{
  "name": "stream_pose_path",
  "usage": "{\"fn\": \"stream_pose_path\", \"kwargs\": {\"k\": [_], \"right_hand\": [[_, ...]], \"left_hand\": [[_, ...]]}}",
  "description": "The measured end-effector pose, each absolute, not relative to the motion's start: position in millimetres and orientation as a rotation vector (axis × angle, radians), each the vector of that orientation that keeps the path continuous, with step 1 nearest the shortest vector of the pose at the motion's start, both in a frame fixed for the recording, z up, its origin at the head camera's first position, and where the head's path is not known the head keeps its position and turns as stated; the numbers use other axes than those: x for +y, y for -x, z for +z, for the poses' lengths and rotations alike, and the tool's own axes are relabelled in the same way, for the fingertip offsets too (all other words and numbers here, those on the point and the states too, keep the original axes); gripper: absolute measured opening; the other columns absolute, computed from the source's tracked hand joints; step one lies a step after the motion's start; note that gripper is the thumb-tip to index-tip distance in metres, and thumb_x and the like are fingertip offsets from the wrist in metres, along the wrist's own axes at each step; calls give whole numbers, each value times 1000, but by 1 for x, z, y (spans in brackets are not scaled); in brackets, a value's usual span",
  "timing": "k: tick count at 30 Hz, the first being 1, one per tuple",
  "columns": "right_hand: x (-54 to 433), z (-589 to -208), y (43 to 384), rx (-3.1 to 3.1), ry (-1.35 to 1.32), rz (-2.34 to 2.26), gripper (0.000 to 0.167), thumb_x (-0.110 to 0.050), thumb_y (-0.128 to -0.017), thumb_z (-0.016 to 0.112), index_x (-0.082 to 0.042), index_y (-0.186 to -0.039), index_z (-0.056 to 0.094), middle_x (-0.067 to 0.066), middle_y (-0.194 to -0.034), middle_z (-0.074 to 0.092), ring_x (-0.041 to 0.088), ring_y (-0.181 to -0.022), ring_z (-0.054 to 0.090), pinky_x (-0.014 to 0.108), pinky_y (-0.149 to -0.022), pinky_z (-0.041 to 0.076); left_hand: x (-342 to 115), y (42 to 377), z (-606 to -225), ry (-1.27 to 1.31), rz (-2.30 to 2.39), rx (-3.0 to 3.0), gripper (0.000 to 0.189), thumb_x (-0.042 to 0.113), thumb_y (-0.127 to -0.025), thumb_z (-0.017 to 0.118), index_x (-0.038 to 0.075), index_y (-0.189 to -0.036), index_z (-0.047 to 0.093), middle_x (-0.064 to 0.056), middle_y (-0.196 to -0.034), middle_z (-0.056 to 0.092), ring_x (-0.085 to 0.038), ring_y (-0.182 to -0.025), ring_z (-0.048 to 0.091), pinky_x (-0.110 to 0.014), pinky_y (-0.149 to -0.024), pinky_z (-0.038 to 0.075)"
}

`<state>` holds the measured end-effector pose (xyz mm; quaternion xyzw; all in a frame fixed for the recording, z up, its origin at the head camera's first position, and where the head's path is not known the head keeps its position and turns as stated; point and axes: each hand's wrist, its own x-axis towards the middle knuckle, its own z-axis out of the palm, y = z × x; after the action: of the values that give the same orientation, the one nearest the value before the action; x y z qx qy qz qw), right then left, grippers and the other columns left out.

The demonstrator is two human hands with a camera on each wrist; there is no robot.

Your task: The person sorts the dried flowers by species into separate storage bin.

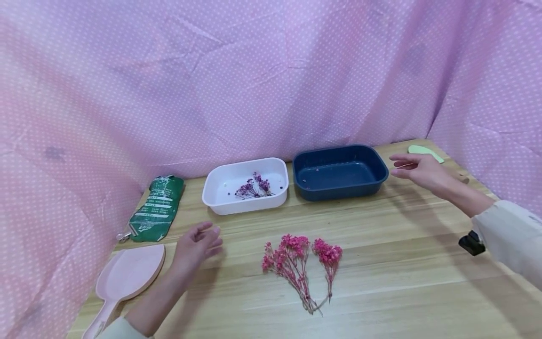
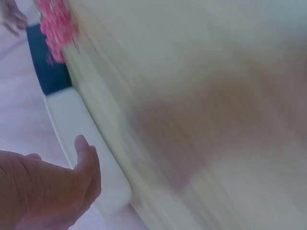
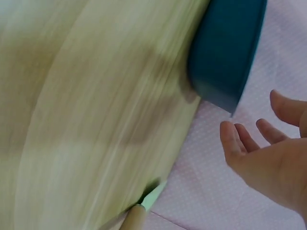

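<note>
My left hand (image 1: 197, 246) hovers over the table's left part with relaxed fingers and holds nothing; the white tray (image 1: 247, 207) is just beyond it. My right hand (image 1: 419, 170) is in the air by the right end of the dark blue tray (image 1: 338, 192), its fingers loosely bent around nothing. In the right wrist view its fingertips (image 3: 226, 132) look apart from the tray. Sprigs of dried purple flowers (image 1: 255, 187) lie inside the white tray. On the table in front, two bunches of dried pink flowers (image 1: 292, 254) lie with stems toward me.
A pink dustpan-like scoop (image 1: 129, 273) lies at the left edge, below a green printed pouch (image 1: 156, 209) with a metal clip. A pale green blade with a wooden-looking handle (image 3: 135, 215) lies at the far right. Pink dotted cloth (image 1: 254, 84) hangs behind the table.
</note>
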<state>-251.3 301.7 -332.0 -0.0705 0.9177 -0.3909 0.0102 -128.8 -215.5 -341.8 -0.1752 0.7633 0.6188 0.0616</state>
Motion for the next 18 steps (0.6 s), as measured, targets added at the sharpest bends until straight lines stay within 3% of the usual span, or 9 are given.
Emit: {"fn": "stream_pose_path", "kwargs": {"k": [3,8,14,18], "right_hand": [[302,-338,259,2841,251,-1223,61,-32,-94,62,2,-141,44,32,-132,51,3,-97,57,8,-71,44],[300,-347,269,2779,232,-1285,63,-32,-95,61,3,-143,40,32,-132,50,-3,-93,55,11,-73,45],[296,-351,271,2758,232,-1271,64,-32,-95,60,4,-144,39,33,-132,50,28,-113,54,11,-73,45],[295,-352,272,2711,216,-1329,63,-31,-96,60,3,-144,38,32,-135,48,3,-102,56,7,-74,44]], "left_hand": [[-204,115,-344,538,1884,2245,60,26,-96,61,-4,-141,37,-27,-133,50,-31,-108,62,-36,-87,56],[-184,98,-351,511,1913,2142,53,24,-95,62,-7,-134,42,-29,-123,56,-32,-99,65,-39,-83,57],[-168,83,-356,446,1902,2029,52,27,-94,63,-9,-127,47,-25,-114,59,-29,-93,66,-38,-83,58],[-161,74,-358,406,1900,1925,56,29,-93,64,-11,-128,46,-23,-113,60,-26,-91,67,-38,-83,58]]}}
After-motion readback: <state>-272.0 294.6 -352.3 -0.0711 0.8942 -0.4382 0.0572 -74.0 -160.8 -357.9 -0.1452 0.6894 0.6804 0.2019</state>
